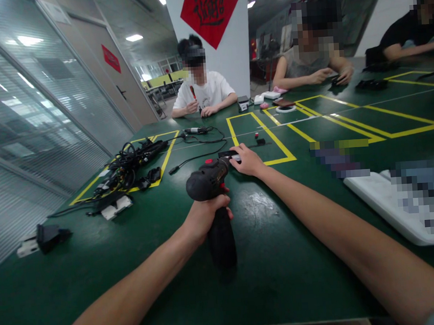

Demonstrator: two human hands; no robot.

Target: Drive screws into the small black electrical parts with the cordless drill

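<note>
My left hand (204, 217) is wrapped around the grip of a black cordless drill (210, 192), held upright over the green table (274, 257) with its nose pointing away from me. My right hand (247, 160) is closed at the drill's chuck, its fingers pinching the tip together with a small black part (228, 154). What exactly sits between those fingers is partly hidden.
A tangle of black cables and tools (131, 165) lies at the left inside yellow tape lines, with a black plug block (48, 237) nearer the left edge. A white tray (399, 205) sits at the right. Three other people work at the far side of the table.
</note>
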